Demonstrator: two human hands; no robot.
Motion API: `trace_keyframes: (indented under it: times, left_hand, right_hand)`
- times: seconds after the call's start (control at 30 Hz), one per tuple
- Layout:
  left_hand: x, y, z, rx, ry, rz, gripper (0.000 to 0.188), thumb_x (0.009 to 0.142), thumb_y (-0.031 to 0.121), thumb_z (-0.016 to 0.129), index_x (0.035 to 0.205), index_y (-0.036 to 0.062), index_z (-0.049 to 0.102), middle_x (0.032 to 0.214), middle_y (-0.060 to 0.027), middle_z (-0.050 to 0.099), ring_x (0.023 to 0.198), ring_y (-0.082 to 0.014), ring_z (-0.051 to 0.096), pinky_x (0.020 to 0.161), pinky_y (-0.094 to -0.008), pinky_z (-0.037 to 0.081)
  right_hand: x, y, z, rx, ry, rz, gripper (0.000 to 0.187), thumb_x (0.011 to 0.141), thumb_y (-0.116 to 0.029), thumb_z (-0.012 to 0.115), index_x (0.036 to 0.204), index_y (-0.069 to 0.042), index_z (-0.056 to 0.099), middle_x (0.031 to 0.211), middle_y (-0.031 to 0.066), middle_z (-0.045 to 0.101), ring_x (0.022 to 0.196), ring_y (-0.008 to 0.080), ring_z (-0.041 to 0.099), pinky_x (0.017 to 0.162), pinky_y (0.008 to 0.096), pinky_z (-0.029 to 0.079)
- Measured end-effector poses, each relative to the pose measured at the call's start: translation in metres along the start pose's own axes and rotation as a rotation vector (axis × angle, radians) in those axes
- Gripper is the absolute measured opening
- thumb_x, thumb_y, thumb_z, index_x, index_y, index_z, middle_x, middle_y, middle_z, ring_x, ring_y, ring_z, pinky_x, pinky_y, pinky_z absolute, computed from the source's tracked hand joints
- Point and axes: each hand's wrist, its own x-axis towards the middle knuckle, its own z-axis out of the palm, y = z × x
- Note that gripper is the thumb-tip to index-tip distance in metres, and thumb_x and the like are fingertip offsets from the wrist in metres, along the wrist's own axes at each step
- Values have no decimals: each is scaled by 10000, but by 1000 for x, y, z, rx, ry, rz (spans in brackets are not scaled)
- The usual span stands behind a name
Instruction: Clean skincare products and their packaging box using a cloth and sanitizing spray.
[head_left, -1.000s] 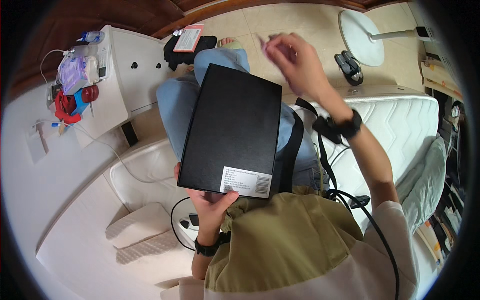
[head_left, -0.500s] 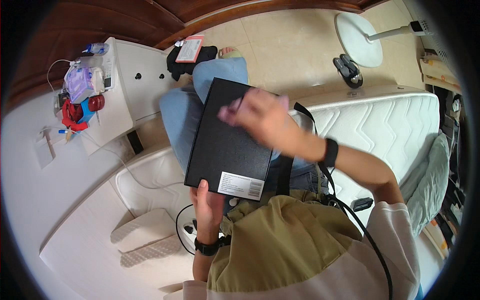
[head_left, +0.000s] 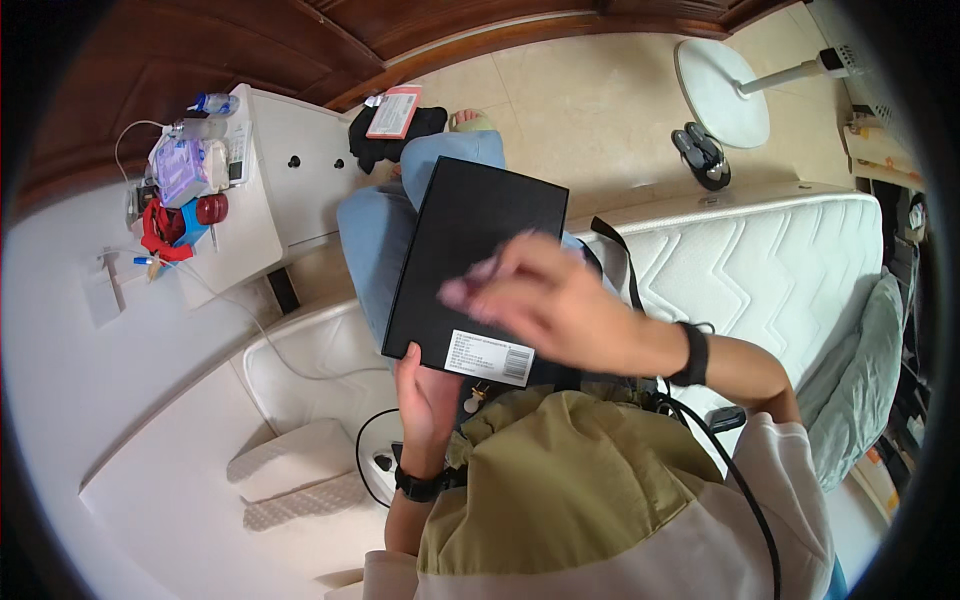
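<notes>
left hand (head_left: 425,385) grips the black box (head_left: 478,262) at its near edge; right hand (head_left: 560,305) hovers over it, fingers loosely curled.

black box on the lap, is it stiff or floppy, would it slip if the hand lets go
Probably stiff: the black box keeps straight edges, gripped only at its near end by the left hand. Its smooth face, tilted along the thighs, might slide. Right hand is blurred over it.

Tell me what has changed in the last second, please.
The right hand came down from above the black box and now lies across its lower half, blurred. The left hand still grips the box's near edge; the box stays on the lap.
</notes>
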Motion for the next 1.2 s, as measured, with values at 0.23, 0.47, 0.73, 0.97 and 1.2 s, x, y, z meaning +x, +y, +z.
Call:
trace_keyframes:
  times: [0.23, 0.47, 0.73, 0.97, 1.2]
  left_hand:
    - [0, -4, 16, -118, -76, 193, 618, 1023, 472, 216, 1460, 47, 318, 1525, -145, 328, 1405, -283, 317, 1162, -404, 240]
    - [0, 8, 28, -415, -134, 95, 607, 1008, 521, 284, 1471, 131, 323, 1495, -28, 358, 1385, -221, 338, 1138, -414, 271]
    - [3, -16, -16, -185, 67, -96, 537, 1020, 354, 455, 1441, 32, 363, 1433, -104, 458, 1311, -256, 453, 1082, -453, 367]
    - [7, -20, 2, -120, 143, 3, 620, 983, 365, 519, 1478, 59, 304, 1469, -113, 410, 1341, -287, 412, 1112, -461, 323]
    - [3, -13, 6, -131, 156, -27, 601, 986, 362, 513, 1464, 48, 327, 1460, -114, 425, 1339, -287, 415, 1107, -463, 328]
  right_hand:
    - [4, -31, 70, -102, -123, -113, 244, 718, -182, 631, 937, -81, 671, 1057, 93, 532, 973, 261, 532, 769, 356, 463]
    - [34, 10, 79, 59, -248, -273, 175, 734, -168, 636, 891, -91, 622, 1021, 50, 519, 994, 240, 500, 789, 360, 483]
    - [-11, 18, 26, 31, -613, -446, 185, 760, -186, 620, 921, -95, 630, 1013, 39, 546, 1043, 228, 505, 836, 343, 473]
    - [-35, 77, -42, -137, -574, -282, 199, 729, -103, 683, 915, -173, 663, 1067, 17, 556, 1044, 221, 540, 825, 316, 463]
    - [-16, 78, -77, -241, -30, 148, 141, 806, 32, 687, 913, -59, 703, 971, 92, 568, 963, 267, 617, 836, 344, 496]
